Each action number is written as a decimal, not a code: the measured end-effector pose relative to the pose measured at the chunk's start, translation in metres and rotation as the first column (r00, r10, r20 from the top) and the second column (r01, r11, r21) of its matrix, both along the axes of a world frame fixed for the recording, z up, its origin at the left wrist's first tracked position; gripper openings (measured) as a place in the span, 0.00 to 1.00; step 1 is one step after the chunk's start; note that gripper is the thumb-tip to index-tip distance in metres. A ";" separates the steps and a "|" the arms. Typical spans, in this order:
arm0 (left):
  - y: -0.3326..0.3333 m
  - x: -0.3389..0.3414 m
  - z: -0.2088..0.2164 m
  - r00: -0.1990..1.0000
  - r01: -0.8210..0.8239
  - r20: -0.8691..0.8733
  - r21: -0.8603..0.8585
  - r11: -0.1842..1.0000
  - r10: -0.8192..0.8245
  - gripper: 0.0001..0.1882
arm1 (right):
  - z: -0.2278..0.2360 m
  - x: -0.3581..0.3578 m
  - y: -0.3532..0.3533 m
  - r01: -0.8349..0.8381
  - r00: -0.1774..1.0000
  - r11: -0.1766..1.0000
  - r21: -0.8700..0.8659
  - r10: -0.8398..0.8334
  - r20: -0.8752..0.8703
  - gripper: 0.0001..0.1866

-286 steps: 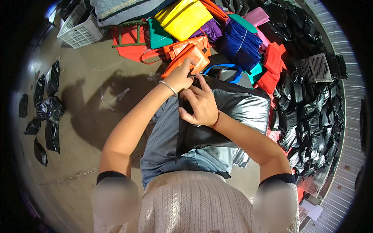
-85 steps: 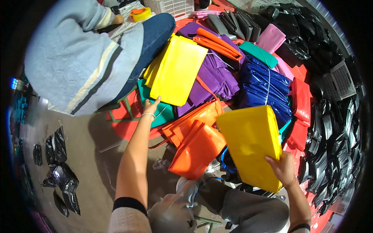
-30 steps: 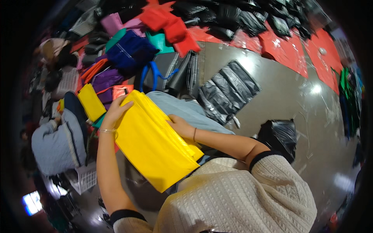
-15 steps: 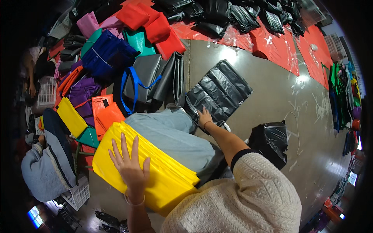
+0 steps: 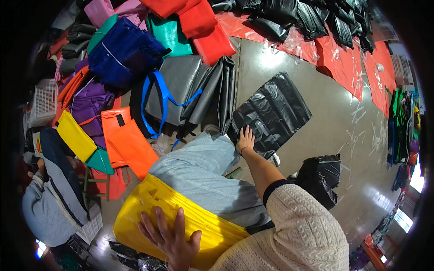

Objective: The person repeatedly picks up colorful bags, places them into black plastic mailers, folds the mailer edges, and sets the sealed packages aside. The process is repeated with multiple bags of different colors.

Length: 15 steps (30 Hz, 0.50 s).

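Note:
Across my lap lies a thick stack of folded yellow plastic sheeting. My left hand is spread over it near its lower edge, fingers apart; whether the palm presses on it I cannot tell. To the right of my knee, a flat, creased black plastic bag lies at a slant. My right hand rests on its near left part with the fingers stretched out, holding nothing. My legs in pale blue trousers are between the two.
Folded sheets pile up on the left: orange, purple, dark blue, grey with a blue strap. Black packages lie on red sheeting at the back. Another black bag stands right. A person sits far left.
The view has shifted, so most things sit further right or lower. My left hand has moved down toward the yellow stack's lower edge. My right hand stays on the black bag.

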<state>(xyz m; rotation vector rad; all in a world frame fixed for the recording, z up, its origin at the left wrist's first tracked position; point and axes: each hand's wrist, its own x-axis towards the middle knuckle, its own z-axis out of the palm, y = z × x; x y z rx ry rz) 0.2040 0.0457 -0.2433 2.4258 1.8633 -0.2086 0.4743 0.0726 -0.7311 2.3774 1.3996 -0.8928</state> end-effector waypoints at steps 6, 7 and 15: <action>0.003 0.002 0.001 1.000 -0.006 0.005 -0.010 1.000 0.006 0.33 | -0.012 0.008 0.006 0.074 0.989 0.965 0.251 -0.104 0.107 0.29; 0.002 0.001 0.000 1.000 -0.004 0.011 0.001 1.000 0.004 0.33 | -0.009 0.012 0.007 0.114 0.985 0.920 0.374 -0.154 0.077 0.27; 0.005 -0.006 -0.003 0.985 0.015 0.168 0.076 0.997 -0.028 0.27 | 0.116 0.132 0.042 0.365 0.877 0.313 0.877 -0.433 -0.210 0.14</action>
